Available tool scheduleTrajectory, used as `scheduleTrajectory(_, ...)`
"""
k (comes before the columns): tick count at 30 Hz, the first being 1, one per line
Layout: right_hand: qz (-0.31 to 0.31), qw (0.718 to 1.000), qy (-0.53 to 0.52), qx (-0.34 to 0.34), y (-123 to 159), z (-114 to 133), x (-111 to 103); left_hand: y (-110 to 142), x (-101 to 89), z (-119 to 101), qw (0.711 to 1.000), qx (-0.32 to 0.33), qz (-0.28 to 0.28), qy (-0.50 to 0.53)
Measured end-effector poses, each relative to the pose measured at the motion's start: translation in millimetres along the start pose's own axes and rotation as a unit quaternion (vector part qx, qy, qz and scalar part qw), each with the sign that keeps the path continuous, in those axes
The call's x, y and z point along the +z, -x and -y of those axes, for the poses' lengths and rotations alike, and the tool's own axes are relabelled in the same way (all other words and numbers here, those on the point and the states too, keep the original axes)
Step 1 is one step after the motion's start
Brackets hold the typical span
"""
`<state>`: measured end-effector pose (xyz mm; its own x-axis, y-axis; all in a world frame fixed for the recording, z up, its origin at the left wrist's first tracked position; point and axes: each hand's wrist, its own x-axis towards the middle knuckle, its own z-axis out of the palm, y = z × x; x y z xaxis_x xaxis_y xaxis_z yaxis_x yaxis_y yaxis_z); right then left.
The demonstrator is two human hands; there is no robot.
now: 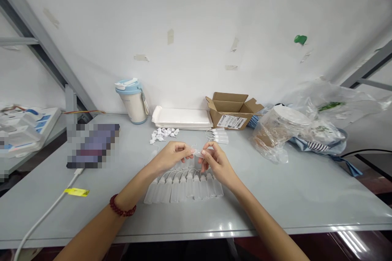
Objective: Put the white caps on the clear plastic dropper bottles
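Above the middle of the table, my left hand [176, 155] pinches one end of a small translucent white piece [197, 153], possibly a bottle's neck or cap. My right hand [216, 161] grips the other end between thumb and fingers. The fingers cover much of it, so its exact kind is unclear. Below my hands lies a row of small translucent plastic bottles [180, 189], each with a thin curved strap at its top. More bottles lie partly hidden behind my fingers. Beyond my left hand sits a pile of small white caps [163, 133].
Several similar bottles [219, 136] lie before an open cardboard box [234, 112]. A stack of white trays [183, 117] and a blue-lidded cup [133, 100] stand by the wall. A phone with a cable [94, 147] is left; bagged items [275, 130] are right.
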<state>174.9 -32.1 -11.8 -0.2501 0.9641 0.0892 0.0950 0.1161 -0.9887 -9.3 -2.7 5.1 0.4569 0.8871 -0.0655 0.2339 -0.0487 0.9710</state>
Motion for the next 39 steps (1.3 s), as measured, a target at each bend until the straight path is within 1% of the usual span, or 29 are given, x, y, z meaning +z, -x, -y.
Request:
scheduleTrajectory(4,0.000,1.000,-0.008,0.005,-0.7,-1.0,-1.0,1.5,0.9,-3.5,0.999,0.017,0.000,-0.035)
scheduleTrajectory(10,0.004,0.999,-0.033,0.032,-2.2,0.6,-1.9,3.3,5.1,-5.8,0.988,0.066,-0.023,-0.135)
scheduleTrajectory(14,0.006,0.998,-0.046,0.045,-3.0,1.9,-2.4,4.2,7.4,-6.7,0.984,0.081,-0.032,-0.155)
scheduleTrajectory(16,0.006,0.997,-0.056,0.055,-3.2,2.5,-2.2,4.8,8.9,-7.1,0.985,0.081,-0.035,-0.150)
scheduleTrajectory(20,-0.011,0.997,-0.053,0.054,-2.5,2.9,-0.1,3.8,10.8,-5.3,0.990,0.045,-0.048,-0.121)
scheduleTrajectory(24,-0.039,0.999,0.001,0.013,-1.4,-0.3,0.7,-1.1,9.3,-0.1,0.997,0.014,-0.056,-0.053)
scheduleTrajectory(27,-0.040,0.998,0.039,-0.015,-1.4,-3.4,-0.5,-3.8,7.6,2.6,0.999,-0.003,-0.052,-0.012)
scheduleTrajectory(34,-0.039,0.999,0.032,-0.019,-1.8,-3.2,-2.1,-2.5,6.6,3.5,0.999,-0.012,-0.023,0.033)
scheduleTrajectory(39,-0.056,0.998,0.019,-0.016,-1.5,1.2,-2.0,-1.7,5.3,2.4,0.999,-0.005,-0.022,0.029)
